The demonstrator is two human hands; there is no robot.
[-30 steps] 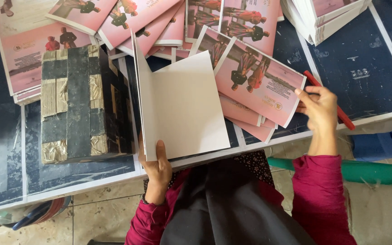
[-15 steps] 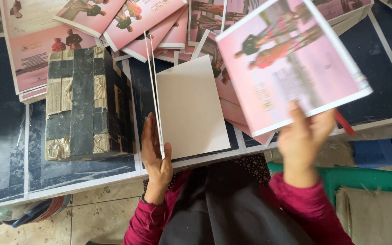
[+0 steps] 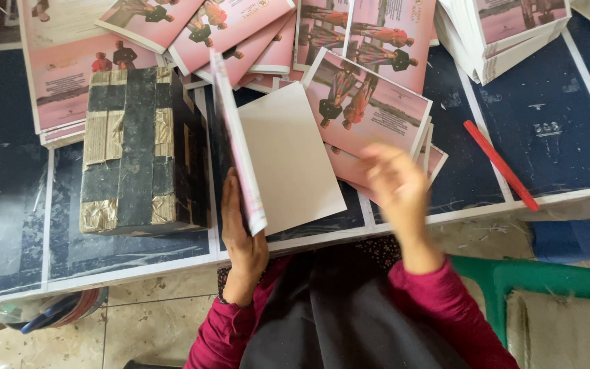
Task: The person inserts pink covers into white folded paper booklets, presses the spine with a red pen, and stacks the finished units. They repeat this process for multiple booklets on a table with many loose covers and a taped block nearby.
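Fingers: the left hand (image 3: 244, 236) has its fingers (image 3: 230, 205) wrapped round the lower edge of a pink-covered booklet (image 3: 237, 147), gripping it closed; the right hand (image 3: 394, 188) is blurred by motion, its fingers (image 3: 377, 160) loosely spread and holding nothing that can be made out.
Desk: a dark blue desk (image 3: 548, 123) with white border lines carries everything; its near edge runs across in front of the person.
Scattered booklets: many pink-covered booklets (image 3: 377, 102) with pictures of figures lie fanned and overlapping across the far and middle part of the desk.
Taped block: a dark block bound with brown tape (image 3: 134, 150) sits on the desk, just left of the held booklet.
Booklet stack: a neat stack of booklets (image 3: 507, 34) stands at the far right corner.
Held booklet: it stands on edge, nearly upright and leaning slightly, between the taped block and the white sheet, its lower corner in the left hand.
White sheet: a plain white sheet (image 3: 288, 160) lies flat on the desk just right of the held booklet, partly over the pink ones; whether it belongs to the held booklet cannot be told.
Right hand's place: it hovers over the pink booklets at the desk's near edge, right of the white sheet.
Green chair: a green plastic piece (image 3: 548, 280) shows below the desk at right.
Red stick: a thin red stick (image 3: 500, 164) lies slanted on the desk, well right of the right hand.
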